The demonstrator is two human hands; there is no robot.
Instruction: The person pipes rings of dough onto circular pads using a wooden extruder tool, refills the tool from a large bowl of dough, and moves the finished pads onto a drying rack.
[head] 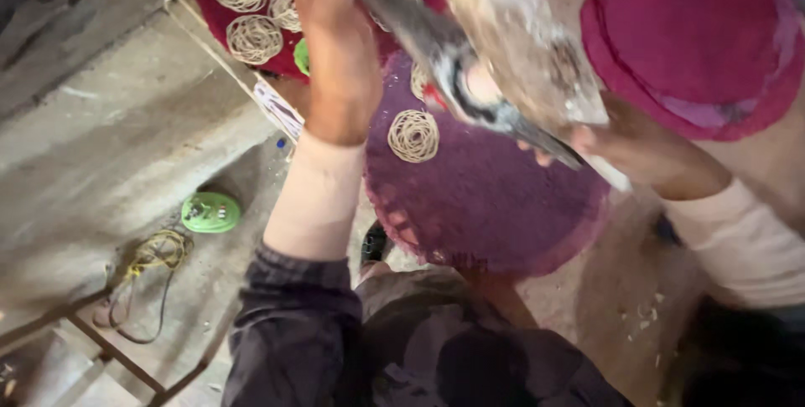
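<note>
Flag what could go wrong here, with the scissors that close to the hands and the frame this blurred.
1. The scissors sit between the left hand and right hand; their pointed tip lies close to the right hand's fingers, so a slip might nick them.
2. The pale sheet held up hides part of the blades, so a cut could stray.
3. A coiled spiral lies loose on the purple mat and might get knocked off.

Soft daylight, motion blur near lens, dim corners

Grey concrete floor [109, 147], dusty; metal frame [109, 348] lower left.
</note>
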